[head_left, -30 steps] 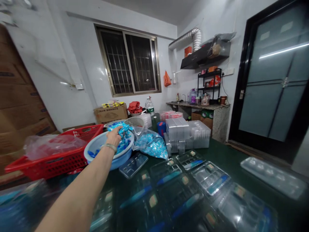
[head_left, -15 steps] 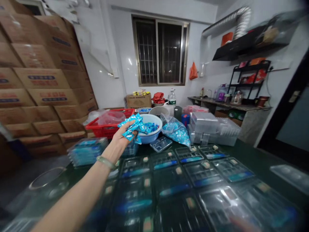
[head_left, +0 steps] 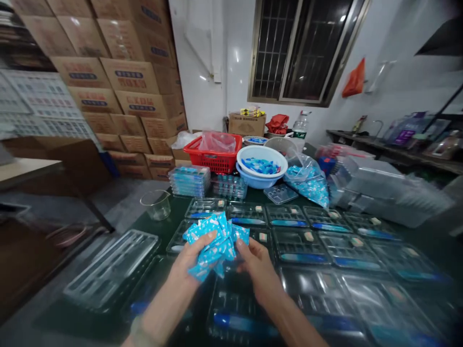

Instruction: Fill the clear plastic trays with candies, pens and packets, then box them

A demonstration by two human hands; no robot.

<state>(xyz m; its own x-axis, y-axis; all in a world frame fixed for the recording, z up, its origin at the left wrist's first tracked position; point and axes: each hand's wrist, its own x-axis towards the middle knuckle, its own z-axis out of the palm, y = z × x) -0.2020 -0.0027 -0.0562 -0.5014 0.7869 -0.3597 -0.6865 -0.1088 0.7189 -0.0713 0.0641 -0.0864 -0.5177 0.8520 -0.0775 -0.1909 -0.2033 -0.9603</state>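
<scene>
My left hand [head_left: 193, 255] is closed around a bunch of small blue packets [head_left: 213, 243] printed with white marks. With thumb and fingers, my right hand [head_left: 256, 265] pinches one blue packet [head_left: 240, 233] at the right side of the bunch. Both hands are above rows of clear plastic trays [head_left: 289, 246] on a dark green table. Many trays hold a blue pen [head_left: 303, 258] and a small pale block that looks like an eraser [head_left: 308, 236]. What the packets contain is hidden.
Behind the trays stand a white basin [head_left: 238, 156] of blue items, a red basket [head_left: 213, 161] and a clear bag of blue packets [head_left: 307, 185]. Stacked clear trays [head_left: 190, 181] and a clear cup [head_left: 156, 205] are at left. Cardboard boxes [head_left: 133, 77] line the wall.
My left hand has come back from near the basin with the packets, now over the trays. My right hand has risen to meet it and grips one packet. The view has turned left.
</scene>
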